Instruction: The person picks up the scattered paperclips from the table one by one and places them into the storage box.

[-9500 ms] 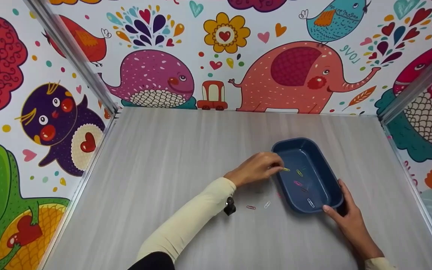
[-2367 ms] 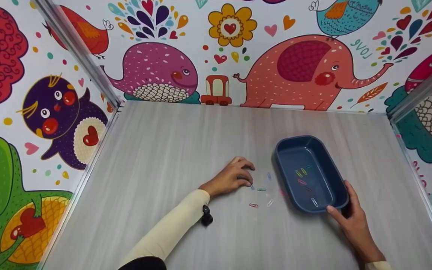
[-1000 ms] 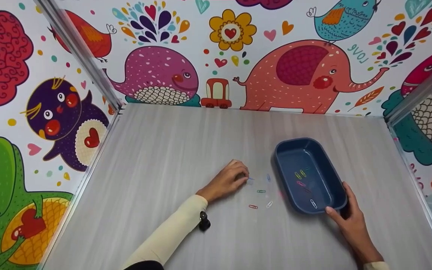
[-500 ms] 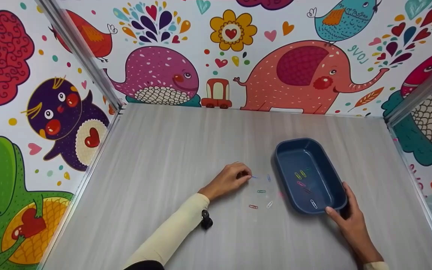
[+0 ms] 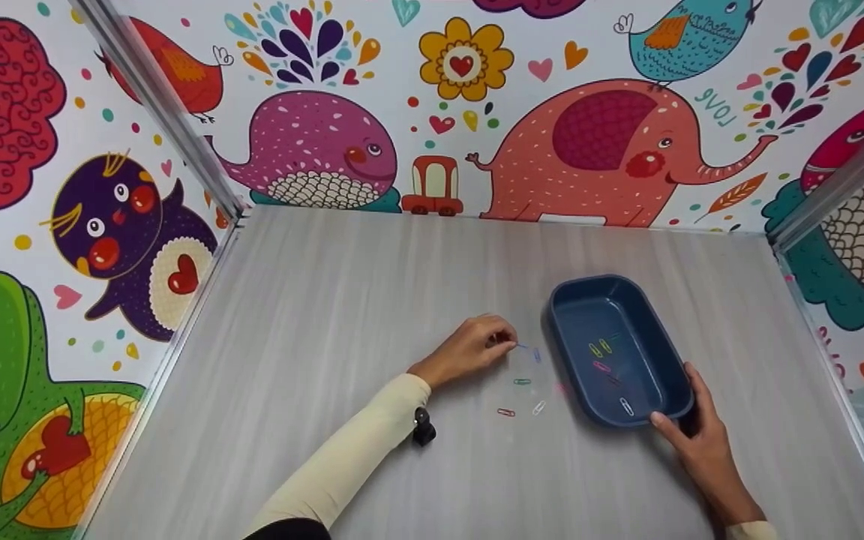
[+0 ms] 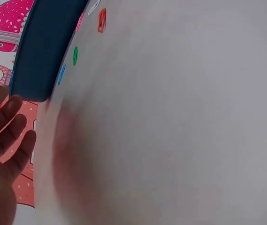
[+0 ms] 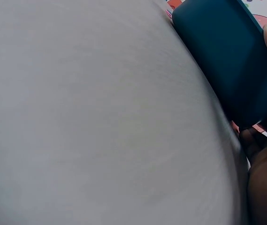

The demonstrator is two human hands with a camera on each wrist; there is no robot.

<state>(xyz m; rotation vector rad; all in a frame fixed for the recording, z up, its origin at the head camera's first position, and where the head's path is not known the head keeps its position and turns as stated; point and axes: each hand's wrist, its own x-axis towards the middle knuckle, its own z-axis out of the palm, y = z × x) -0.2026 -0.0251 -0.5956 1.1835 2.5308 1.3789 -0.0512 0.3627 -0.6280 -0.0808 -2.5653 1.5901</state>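
My left hand [image 5: 466,349] pinches a blue paper clip [image 5: 522,346] between thumb and index finger, just above the table. In the left wrist view the other fingers [image 6: 25,150] are loosely bent. Another blue paper clip [image 5: 537,355] lies on the table below the fingertips, with a green paper clip [image 5: 522,382] nearer me. My right hand [image 5: 702,442] holds the near right corner of a dark blue plastic tub [image 5: 589,311], thumb on the rim and fingers around the outside. Inside the tub lie several paper clips, among them a yellow one [image 5: 595,350] and a white one [image 5: 627,407].
On the table [image 5: 342,300] between the hands also lie a red paper clip [image 5: 505,412], a white paper clip [image 5: 539,408] and a pink paper clip [image 5: 561,388] close to the tub's side. Cartoon-printed walls [image 5: 447,142] enclose the back and sides.
Earlier the left hand was at the tub with a yellow paper clip, now inside it. It then took the blue paper clip off the table and moved slightly right. The right hand keeps its grip.
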